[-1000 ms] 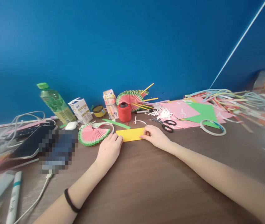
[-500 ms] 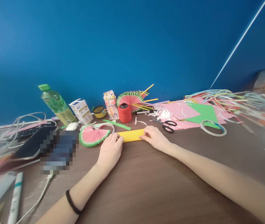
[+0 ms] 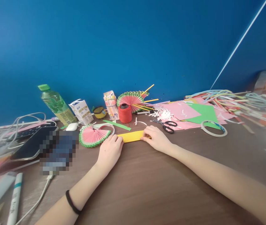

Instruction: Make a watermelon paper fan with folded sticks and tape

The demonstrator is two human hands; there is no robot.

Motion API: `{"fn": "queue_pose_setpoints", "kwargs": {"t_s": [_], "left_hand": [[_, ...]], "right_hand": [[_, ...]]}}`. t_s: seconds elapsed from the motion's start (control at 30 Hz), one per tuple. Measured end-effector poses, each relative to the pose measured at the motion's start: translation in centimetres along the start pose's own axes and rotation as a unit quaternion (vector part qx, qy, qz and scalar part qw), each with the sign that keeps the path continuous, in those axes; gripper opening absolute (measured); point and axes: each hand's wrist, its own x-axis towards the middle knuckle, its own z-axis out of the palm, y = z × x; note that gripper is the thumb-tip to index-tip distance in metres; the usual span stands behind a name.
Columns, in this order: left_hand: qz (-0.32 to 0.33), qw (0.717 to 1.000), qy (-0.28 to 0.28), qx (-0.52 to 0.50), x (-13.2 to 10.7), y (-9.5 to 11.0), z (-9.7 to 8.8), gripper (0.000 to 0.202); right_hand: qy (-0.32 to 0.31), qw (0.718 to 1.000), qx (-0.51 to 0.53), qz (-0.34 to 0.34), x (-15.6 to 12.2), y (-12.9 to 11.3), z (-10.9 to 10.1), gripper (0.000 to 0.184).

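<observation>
A narrow yellow paper strip [image 3: 131, 136] lies flat on the brown table [image 3: 147, 187]. My left hand [image 3: 109, 151] pinches its left end with curled fingers. My right hand [image 3: 155, 137] pinches and presses its right end. The strip looks folded lengthwise, thin between the two hands. A pink and green watermelon paper fan [image 3: 92, 136] sits just left of my left hand. Black-handled scissors [image 3: 167, 125] lie just beyond my right hand.
At the back stand a red thread spool [image 3: 124, 113], a second paper fan [image 3: 131, 99], small cartons [image 3: 81, 111] and a green-capped bottle [image 3: 55, 104]. Pink and green sheets [image 3: 193, 113], a tape ring [image 3: 213, 128] and paper strips lie right. Phone, cables and a marker [image 3: 14, 200] lie left.
The yellow strip has become narrower as both hands folded its near edge over. My hands stayed at its two ends, shifting only slightly.
</observation>
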Motion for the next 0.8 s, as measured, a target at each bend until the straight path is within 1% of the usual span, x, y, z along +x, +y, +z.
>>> {"fn": "queue_pose_setpoints", "kwargs": {"t_s": [0.13,0.23,0.33,0.4,0.53,0.63,0.8], "left_hand": [[-0.006,1.0,0.006,0.004,0.05,0.07,0.02,0.022],[-0.001,1.0,0.008,0.019,0.02,0.15,-0.07,0.022],[0.009,1.0,0.009,0.019,-0.02,0.18,-0.13,0.017],[0.008,1.0,0.013,0.009,-0.03,0.15,-0.1,0.016],[0.003,1.0,0.01,0.005,0.0,0.07,0.04,0.019],[0.005,1.0,0.001,0.01,0.03,0.05,0.05,0.02],[-0.008,1.0,0.003,0.007,0.02,0.08,-0.03,0.017]], "right_hand": [[-0.014,1.0,-0.023,-0.004,0.03,-0.11,0.11,0.018],[-0.024,0.999,-0.024,0.013,0.11,-0.18,0.16,0.019],[-0.033,0.998,-0.038,0.033,0.19,-0.2,0.17,0.02],[-0.028,0.998,-0.046,0.039,0.23,-0.18,0.18,0.019],[-0.019,0.998,-0.043,0.051,0.21,-0.15,0.2,0.016],[-0.02,0.998,-0.043,0.043,0.11,-0.19,0.18,0.014],[-0.005,0.998,-0.067,0.017,-0.05,-0.34,0.08,0.017]]}}
